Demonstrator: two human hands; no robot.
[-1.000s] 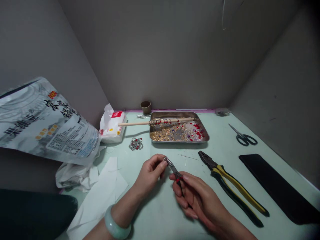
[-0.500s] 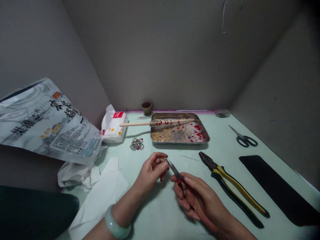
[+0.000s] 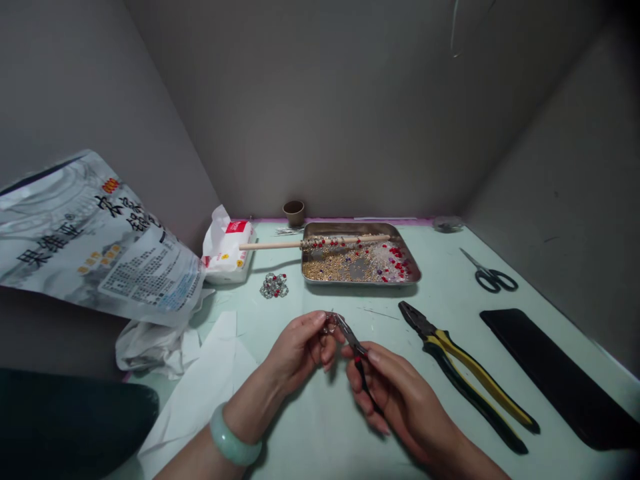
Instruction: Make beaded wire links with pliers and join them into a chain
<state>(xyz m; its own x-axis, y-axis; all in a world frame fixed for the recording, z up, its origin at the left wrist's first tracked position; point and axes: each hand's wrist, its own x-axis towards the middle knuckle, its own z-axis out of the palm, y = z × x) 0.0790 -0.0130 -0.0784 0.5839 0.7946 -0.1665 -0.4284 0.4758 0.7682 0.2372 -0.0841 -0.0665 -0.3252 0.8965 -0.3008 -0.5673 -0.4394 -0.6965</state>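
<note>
Between the thumb and fingers of my left hand (image 3: 303,350) is a small beaded wire piece (image 3: 329,324), partly hidden by the fingertips. My right hand (image 3: 400,397) is closed around needle-nose pliers (image 3: 353,339) with dark handles marked red near the joint. The tips of these pliers touch the piece's upper right edge; whether the jaws grip it I cannot tell. Beyond my left hand, a bunch of silvery wire shapes with red beads (image 3: 274,285) lies on the table.
A metal tray (image 3: 360,285) holds gold, clear and red beads, with a wooden stick (image 3: 270,246) across it. Large pliers (image 3: 465,373), scissors (image 3: 489,273) and a black strip (image 3: 555,373) lie right. Tissues (image 3: 229,257), white paper (image 3: 200,393) and a printed bag (image 3: 100,240) are left.
My left hand has turned, and more of the beaded wire piece shows between its fingers. The needle-nose pliers have stayed close to the piece, with their tips shifted only slightly.
</note>
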